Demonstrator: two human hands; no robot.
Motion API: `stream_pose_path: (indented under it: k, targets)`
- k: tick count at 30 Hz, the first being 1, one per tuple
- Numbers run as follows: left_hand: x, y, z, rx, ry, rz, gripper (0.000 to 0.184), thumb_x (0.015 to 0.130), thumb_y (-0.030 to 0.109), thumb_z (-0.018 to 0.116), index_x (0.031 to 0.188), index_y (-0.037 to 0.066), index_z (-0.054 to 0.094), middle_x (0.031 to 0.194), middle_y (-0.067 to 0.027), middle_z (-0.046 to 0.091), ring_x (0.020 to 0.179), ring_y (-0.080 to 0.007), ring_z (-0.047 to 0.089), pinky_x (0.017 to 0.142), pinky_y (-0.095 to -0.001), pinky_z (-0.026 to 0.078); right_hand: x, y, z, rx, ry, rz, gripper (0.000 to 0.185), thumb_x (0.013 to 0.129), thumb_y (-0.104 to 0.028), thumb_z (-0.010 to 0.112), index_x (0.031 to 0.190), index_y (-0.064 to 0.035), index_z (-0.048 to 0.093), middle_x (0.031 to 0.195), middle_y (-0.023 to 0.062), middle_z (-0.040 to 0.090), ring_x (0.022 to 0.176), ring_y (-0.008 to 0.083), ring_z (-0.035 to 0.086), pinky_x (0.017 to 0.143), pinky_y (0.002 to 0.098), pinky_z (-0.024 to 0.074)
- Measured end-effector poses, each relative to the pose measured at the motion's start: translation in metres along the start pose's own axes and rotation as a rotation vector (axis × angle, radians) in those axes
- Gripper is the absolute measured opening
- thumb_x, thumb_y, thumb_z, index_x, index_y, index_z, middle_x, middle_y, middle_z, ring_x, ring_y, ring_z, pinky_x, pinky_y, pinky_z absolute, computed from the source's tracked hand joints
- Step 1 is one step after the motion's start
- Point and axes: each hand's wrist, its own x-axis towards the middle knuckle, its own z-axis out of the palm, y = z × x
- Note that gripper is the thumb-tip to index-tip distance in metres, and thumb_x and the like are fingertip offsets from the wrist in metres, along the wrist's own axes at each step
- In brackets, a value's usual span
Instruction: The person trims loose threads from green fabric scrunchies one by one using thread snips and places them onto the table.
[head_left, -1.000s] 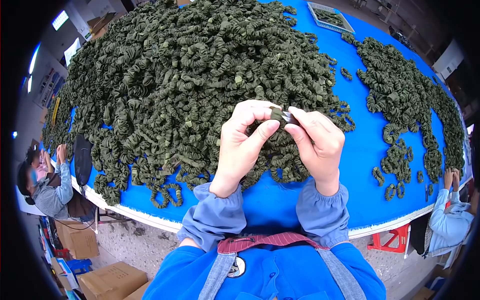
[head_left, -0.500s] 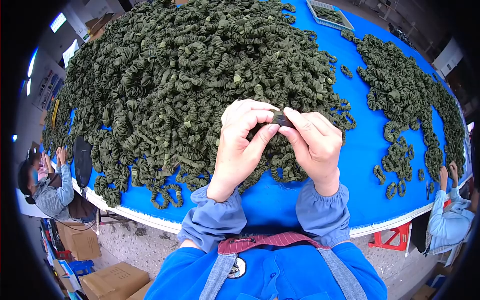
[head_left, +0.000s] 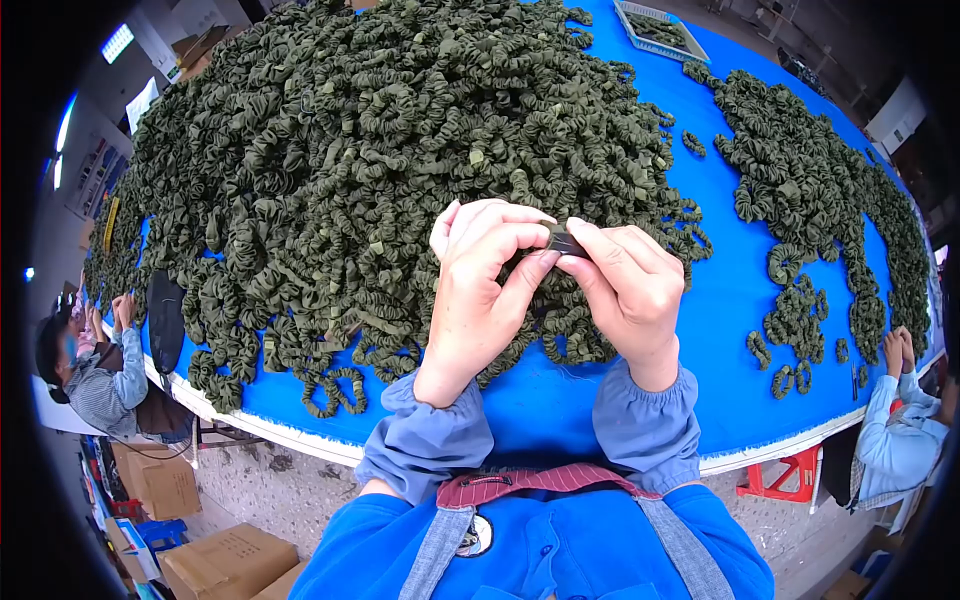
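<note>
My left hand (head_left: 485,285) and my right hand (head_left: 630,290) meet over the front of a large heap of dark green scrunchies (head_left: 400,150). Between the thumbs and forefingers of both hands is a small dark piece (head_left: 567,243), greenish on top and nearly black below. Fingers cover its ends, so its exact kind cannot be made out. Both hands pinch it, one from each side, above the table. Several loose scrunchies (head_left: 350,390) lie at the front edge of the heap, left of my wrists.
A blue-covered table (head_left: 730,400) carries the heap and a second scrunchie pile (head_left: 790,150) on the right. A light basket (head_left: 660,32) stands at the back. One person (head_left: 100,360) sits at the left, another (head_left: 900,430) at the right. Cardboard boxes (head_left: 230,560) and a red stool (head_left: 785,475) are below.
Hardly anything differs. My left fingers have shifted slightly around the dark piece, the little finger lifting outward; my right hand stays in place.
</note>
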Motion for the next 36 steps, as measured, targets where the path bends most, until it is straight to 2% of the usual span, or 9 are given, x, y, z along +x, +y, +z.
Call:
stream_pose_path:
  k: [9,13,14,18,19,23,28,34,36]
  targets:
    - [-0.001,0.002,0.0,0.159,-0.01,0.035,0.008,0.079,0.01,0.065,0.086,0.008,0.064,0.097,-0.0007,0.063,0.095,-0.0179,0.053,0.101,-0.0409,0.024,-0.003,0.001,-0.001,-0.01,0.02,0.041,0.024,0.071,-0.003,0.072,0.095,0.0,0.068,0.078,0.0068,0.066,0.058,0.0164,0.055,0.05,0.0261,0.0435]
    - [0.0,-0.003,0.004,0.013,0.084,-0.011,0.009,0.079,0.01,0.065,0.087,0.007,0.064,0.097,-0.0017,0.063,0.092,-0.0195,0.055,0.097,-0.0381,0.031,-0.004,-0.003,-0.008,0.461,0.205,0.455,0.025,0.072,0.001,0.07,0.096,0.0,0.067,0.081,0.0063,0.066,0.06,0.0126,0.054,0.052,0.0225,0.0422]
    - [0.0,-0.004,0.004,0.014,0.086,-0.01,0.009,0.079,0.01,0.065,0.087,0.007,0.064,0.097,-0.0017,0.063,0.092,-0.0195,0.055,0.097,-0.0381,0.031,-0.003,-0.003,-0.008,0.462,0.204,0.453,0.025,0.072,0.001,0.07,0.096,0.0,0.067,0.081,0.0063,0.066,0.06,0.0126,0.054,0.052,0.0225,0.0422]
    - [-0.002,-0.01,0.008,-0.19,0.143,-0.103,0.009,0.081,0.01,0.065,0.089,0.005,0.065,0.095,-0.002,0.063,0.086,-0.0156,0.056,0.085,-0.0305,0.04,0.0,-0.009,-0.005,0.294,-0.108,0.354,0.025,0.075,0.003,0.068,0.099,0.0009,0.065,0.082,0.0041,0.065,0.061,0.0086,0.052,0.053,0.0193,0.0403]
    - [-0.002,-0.009,0.007,-0.19,0.14,-0.103,0.009,0.081,0.01,0.065,0.089,0.005,0.065,0.095,-0.002,0.063,0.086,-0.0156,0.056,0.085,-0.0305,0.04,-0.001,-0.009,-0.004,0.294,-0.106,0.357,0.025,0.075,0.003,0.068,0.099,0.0009,0.065,0.082,0.0041,0.065,0.061,0.0086,0.052,0.053,0.0193,0.0403]
    - [-0.002,-0.005,0.005,-0.626,0.096,-0.467,0.009,0.084,0.008,0.064,0.091,0.003,0.064,0.095,-0.0019,0.063,0.081,-0.0102,0.055,0.074,-0.0224,0.042,-0.006,-0.005,-0.004,0.695,0.114,0.665,0.025,0.079,0.003,0.066,0.103,0.0009,0.064,0.081,0.0027,0.064,0.062,0.0066,0.05,0.054,0.0182,0.0391]
    - [-0.003,-0.002,0.006,-0.58,-0.131,-0.523,0.01,0.085,0.008,0.063,0.094,0.003,0.064,0.095,-0.0018,0.063,0.08,-0.0071,0.054,0.072,-0.0198,0.042,-0.002,-0.01,-0.007,0.788,0.202,0.786,0.023,0.083,0.0,0.065,0.105,0.0008,0.062,0.078,0.0008,0.062,0.062,0.0046,0.048,0.053,0.0167,0.0362]
    - [-0.005,-0.007,0.013,-0.653,-0.174,-0.485,0.01,0.085,0.006,0.063,0.094,0.003,0.064,0.104,-0.0058,0.062,0.087,-0.0106,0.055,0.078,-0.0219,0.042,-0.007,0.0,-0.002,0.659,0.191,0.784,0.021,0.085,-0.003,0.062,0.106,-0.0004,0.062,0.075,0.0001,0.06,0.061,0.0038,0.046,0.054,0.0153,0.0342]
    - [-0.005,-0.007,0.024,-0.75,-0.071,-0.368,0.01,0.085,0.006,0.062,0.094,0.003,0.064,0.109,-0.0078,0.06,0.092,-0.0124,0.054,0.081,-0.0231,0.042,-0.008,0.0,-0.003,0.703,0.045,0.851,0.02,0.086,-0.005,0.062,0.105,-0.0007,0.063,0.074,-0.0009,0.059,0.061,0.0033,0.044,0.053,0.0155,0.0335]
